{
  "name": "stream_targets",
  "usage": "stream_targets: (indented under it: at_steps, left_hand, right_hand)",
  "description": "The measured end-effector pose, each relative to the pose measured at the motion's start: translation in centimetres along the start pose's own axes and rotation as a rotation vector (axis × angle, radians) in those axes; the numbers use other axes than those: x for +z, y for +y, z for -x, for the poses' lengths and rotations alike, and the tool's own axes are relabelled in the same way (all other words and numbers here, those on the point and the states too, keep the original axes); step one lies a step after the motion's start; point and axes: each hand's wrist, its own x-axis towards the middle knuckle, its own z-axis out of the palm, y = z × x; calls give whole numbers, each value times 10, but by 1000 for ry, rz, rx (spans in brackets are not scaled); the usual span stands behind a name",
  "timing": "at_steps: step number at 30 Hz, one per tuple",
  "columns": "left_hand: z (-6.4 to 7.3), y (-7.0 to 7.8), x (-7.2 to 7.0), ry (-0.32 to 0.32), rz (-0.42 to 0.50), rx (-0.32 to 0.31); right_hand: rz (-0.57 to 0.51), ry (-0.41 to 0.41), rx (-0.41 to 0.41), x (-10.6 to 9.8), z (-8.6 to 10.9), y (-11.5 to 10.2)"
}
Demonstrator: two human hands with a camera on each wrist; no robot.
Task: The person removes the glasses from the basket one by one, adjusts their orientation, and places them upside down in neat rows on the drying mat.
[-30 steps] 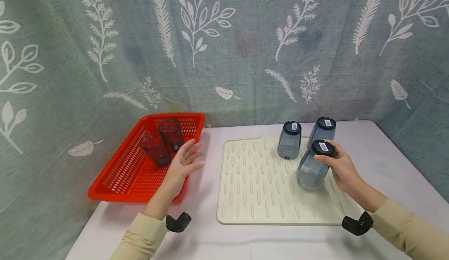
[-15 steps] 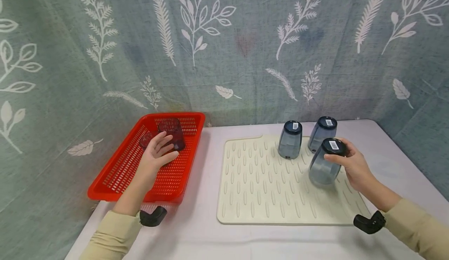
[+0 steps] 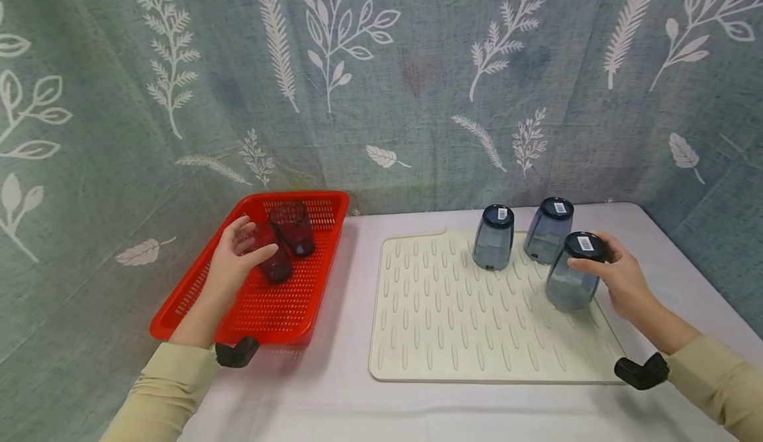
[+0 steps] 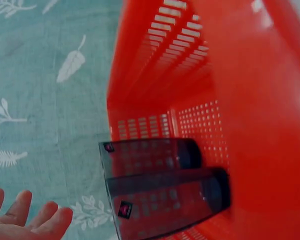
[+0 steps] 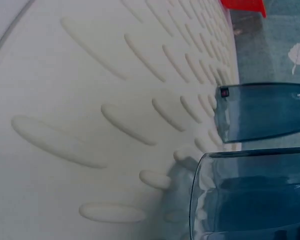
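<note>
My right hand grips an upside-down blue-tinted drinking glass around its dark base, over the right part of a cream ridged drying mat. Whether its rim touches the mat I cannot tell. Two more upside-down glasses stand behind it, one at the left and one at the right. My left hand hovers over a red plastic basket, fingers slightly bent and holding nothing. Beside it two dark-tinted glasses lean in the basket, the nearer glass and the farther glass.
A white-covered table carries the basket at left and the mat at right, with a strip of cloth between them. Behind hangs a grey-green leaf-patterned curtain. Black wrist cameras sit on both forearms.
My left hand has swung left, from the basket's right edge to over its left side. The right hand has carried its glass rightward and slightly back over the mat.
</note>
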Motion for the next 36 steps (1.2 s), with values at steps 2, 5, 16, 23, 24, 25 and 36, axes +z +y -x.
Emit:
stream_targets:
  at_steps: [2, 5, 16, 23, 24, 25, 36]
  left_hand:
    - [-3, 0, -2, 9, -27, -8]
    - [-7, -1, -4, 18, -69, -11]
    - [-20, -8, -8, 14, -119, -101]
    - [-26, -12, -12, 8, -96, -145]
    - [-27, -13, -12, 7, -94, -146]
    - [-28, -13, -12, 8, -94, -147]
    - [-32, -15, -7, -22, -86, -156]
  right_hand:
    - [-19, -3, 0, -3, -1, 2]
    - [-74, -13, -3, -6, -2, 3]
    - [-96, -17, -22, -10, -4, 10]
    - [-117, -15, -34, -9, -2, 14]
    - [-110, -17, -36, -9, -2, 14]
    - [-115, -21, -35, -9, -2, 15]
    - [55, -57, -15, -12, -3, 20]
